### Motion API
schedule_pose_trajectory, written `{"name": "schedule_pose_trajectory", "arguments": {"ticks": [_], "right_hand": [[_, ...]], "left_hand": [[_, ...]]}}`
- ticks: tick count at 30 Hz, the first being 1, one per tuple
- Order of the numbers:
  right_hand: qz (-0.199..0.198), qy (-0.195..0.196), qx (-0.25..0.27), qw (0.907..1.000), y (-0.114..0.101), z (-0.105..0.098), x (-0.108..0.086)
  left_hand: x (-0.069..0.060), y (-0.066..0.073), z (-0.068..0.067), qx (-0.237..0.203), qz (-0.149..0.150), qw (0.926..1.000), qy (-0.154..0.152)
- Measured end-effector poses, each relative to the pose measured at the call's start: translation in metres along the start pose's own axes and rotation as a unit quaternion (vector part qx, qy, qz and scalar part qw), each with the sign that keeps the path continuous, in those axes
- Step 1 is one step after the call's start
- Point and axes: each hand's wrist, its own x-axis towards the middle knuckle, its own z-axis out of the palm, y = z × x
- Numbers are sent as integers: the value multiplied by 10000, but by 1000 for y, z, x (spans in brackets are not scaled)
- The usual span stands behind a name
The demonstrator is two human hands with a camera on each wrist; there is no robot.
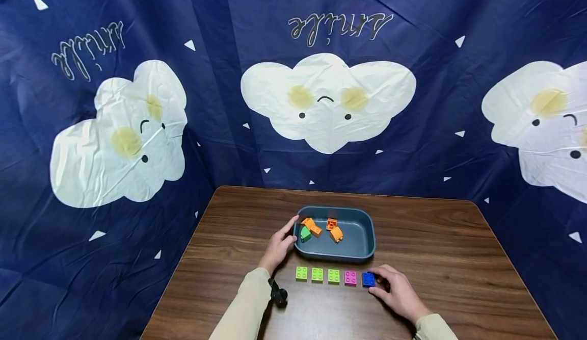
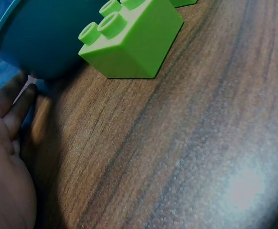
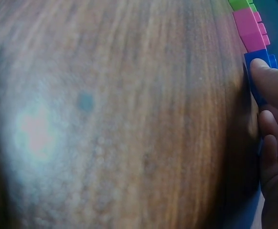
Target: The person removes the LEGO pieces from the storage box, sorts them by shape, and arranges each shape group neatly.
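Right grip (image 1: 395,290), pinching blue block (image 1: 368,279): likely being aligned beside pink block (image 1: 350,278); next calls for release. Left grip (image 1: 277,245), fairly open, touching bin (image 1: 357,237).

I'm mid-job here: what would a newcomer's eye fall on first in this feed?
Probably the large white cloud, its face upside down, in the middle of the dark blue backdrop behind the wooden table. Next, the three lime green blocks, pink block and blue block lined up in front of the teal bin, with the right hand holding the blue block at the right end.
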Motion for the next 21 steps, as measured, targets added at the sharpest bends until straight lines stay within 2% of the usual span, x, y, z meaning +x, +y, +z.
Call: {"name": "schedule_pose_trajectory", "arguments": {"ticks": [14, 21], "right_hand": [[29, 15, 138, 9999, -3, -5, 0], [278, -51, 293, 9992, -6, -14, -1]], "left_hand": [[-1, 1, 1, -36, -1, 10000, 34], [-1, 1, 0, -13, -33, 10000, 62]]}}
